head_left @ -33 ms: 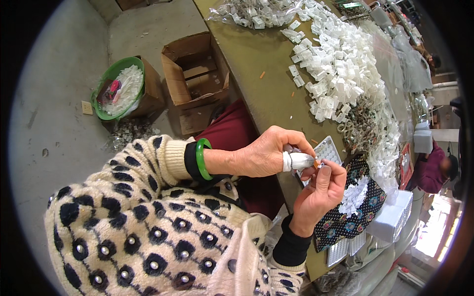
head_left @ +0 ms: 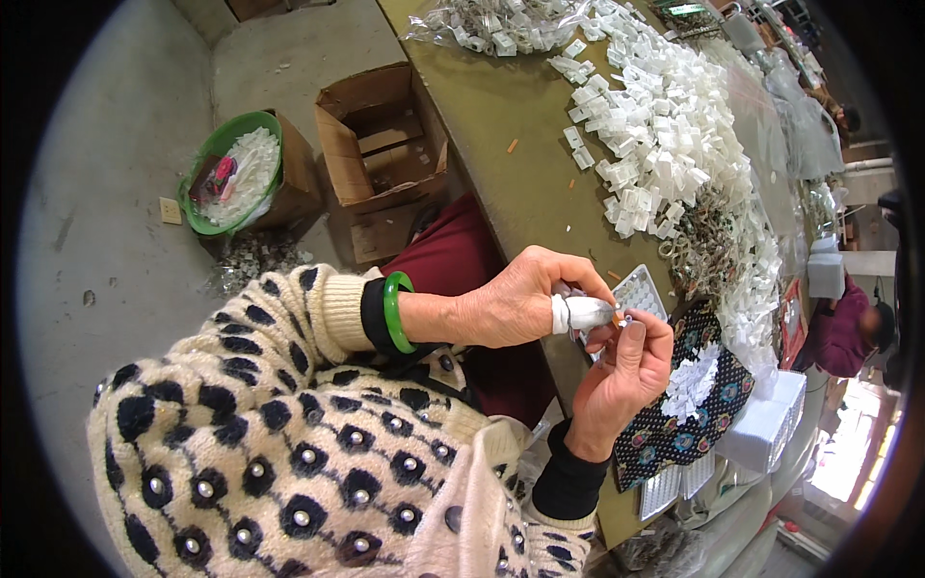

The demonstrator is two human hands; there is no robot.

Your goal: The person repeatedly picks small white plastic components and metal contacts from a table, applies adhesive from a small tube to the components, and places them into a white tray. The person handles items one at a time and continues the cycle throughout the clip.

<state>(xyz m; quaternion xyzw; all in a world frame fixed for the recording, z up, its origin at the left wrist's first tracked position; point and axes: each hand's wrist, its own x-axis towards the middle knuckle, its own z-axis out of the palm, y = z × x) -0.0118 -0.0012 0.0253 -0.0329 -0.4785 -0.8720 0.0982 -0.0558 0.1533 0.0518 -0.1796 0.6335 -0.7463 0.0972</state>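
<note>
My left hand (head_left: 515, 301), with a green bangle on its wrist and a white wrapping around its thumb, is closed with the fingertips pinched together. Against those fingertips, my right hand (head_left: 621, 376) pinches with thumb and forefinger. Between the two hands shows a tiny orange piece (head_left: 619, 319), with a small shiny bit beside it; the fingers cover most of whatever is held. Just behind the fingertips lies a pale tray (head_left: 644, 289) with rows of small cells, partly hidden by the hands. A dark patterned cloth (head_left: 641, 438) with a heap of small white pieces (head_left: 692, 383) is right of my right hand.
A large pile of clear-white plastic pieces (head_left: 665, 125) covers the far side of the green table (head_left: 482, 125). Tangled small metal parts (head_left: 701, 246) lie by it. An open cardboard box (head_left: 332, 144) and a green basin (head_left: 193, 217) stand left. Another person (head_left: 838, 332) is at far right.
</note>
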